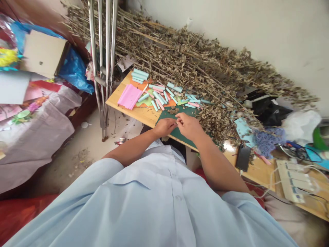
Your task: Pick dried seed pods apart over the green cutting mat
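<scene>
My left hand (pixel 164 127) and my right hand (pixel 189 126) meet above a dark green cutting mat (pixel 177 128) at the front of a wooden table (pixel 133 111). Between their fingertips is a small thin piece (pixel 177 119), too small to identify. Beyond the mat lie several rolled paper tubes in turquoise (pixel 159 97) and pink (pixel 159 104), on orange paper (pixel 168 102). A folded pink paper sheet (pixel 129 96) lies to their left. A small heap of dried leaf bits (pixel 173 110) rests on the mat.
A large pile of dried leafy branches (pixel 180 58) covers the table's back and right. Metal crutches (pixel 102 58) stand at the left table edge. A black phone (pixel 243 157), purple yarn (pixel 268 140) and a power strip (pixel 293 181) lie to the right.
</scene>
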`<state>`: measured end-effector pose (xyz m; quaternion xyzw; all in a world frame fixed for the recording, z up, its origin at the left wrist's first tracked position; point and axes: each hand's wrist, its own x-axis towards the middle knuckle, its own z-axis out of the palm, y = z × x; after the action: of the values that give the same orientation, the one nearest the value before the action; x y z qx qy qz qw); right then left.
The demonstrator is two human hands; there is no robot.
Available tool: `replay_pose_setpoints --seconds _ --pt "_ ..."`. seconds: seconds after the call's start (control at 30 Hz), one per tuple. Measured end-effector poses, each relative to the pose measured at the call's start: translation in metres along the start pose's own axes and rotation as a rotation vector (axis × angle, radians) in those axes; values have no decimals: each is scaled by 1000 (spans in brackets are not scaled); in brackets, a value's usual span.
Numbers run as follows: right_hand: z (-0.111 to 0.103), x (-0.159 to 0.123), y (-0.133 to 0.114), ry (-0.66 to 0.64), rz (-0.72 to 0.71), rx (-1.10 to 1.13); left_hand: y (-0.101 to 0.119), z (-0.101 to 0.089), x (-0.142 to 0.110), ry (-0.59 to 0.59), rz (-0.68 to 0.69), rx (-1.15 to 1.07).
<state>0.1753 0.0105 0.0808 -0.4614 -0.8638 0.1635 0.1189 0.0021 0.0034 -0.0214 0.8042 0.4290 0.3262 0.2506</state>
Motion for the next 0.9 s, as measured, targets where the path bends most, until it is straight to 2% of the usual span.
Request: replay_pose_setpoints --seconds 0.17,0.27,0.47,0.53,0.63,0.73,0.9 --pt "-2 2 -14 -86 -37 -194 -1 1 0 -3 -10 -11" --pt "-4 3 -17 -108 -41 -212 -1 1 0 -2 -12 -14" --pt "-8 0 2 55 -11 64 -1 1 0 14 7 -6" --pt "-7 -2 6 61 -11 123 -2 1 -1 15 14 -5" --pt "-2 -5 4 40 20 140 -2 1 -1 3 8 0" --pt "7 -6 -2 96 57 129 -3 1 -1 -1 1 -5" --pt "15 -6 -3 146 38 113 -2 0 0 8 16 -41"
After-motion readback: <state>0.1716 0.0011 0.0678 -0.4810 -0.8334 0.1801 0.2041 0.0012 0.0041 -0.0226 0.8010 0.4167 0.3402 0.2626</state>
